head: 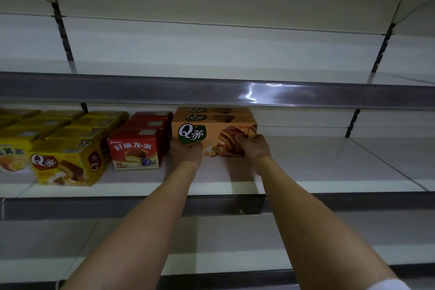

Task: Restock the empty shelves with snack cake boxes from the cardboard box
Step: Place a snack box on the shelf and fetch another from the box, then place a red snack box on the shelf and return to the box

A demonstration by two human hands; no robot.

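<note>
In the middle of the frame your left hand and right hand hold the front orange box, a smooth cardboard rectangle, with fingers curled on its lower corners. It stands on the flat white shelf, with two more orange boxes behind it. Just left stand glossy red boxes, then yellow boxes at the left edge.

A: What's in the background?
B: Slotted dark uprights on the white back panel, another upright at right. Grey price rail along the shelf edge.
A: Anything on it?
B: A glare patch.
</note>
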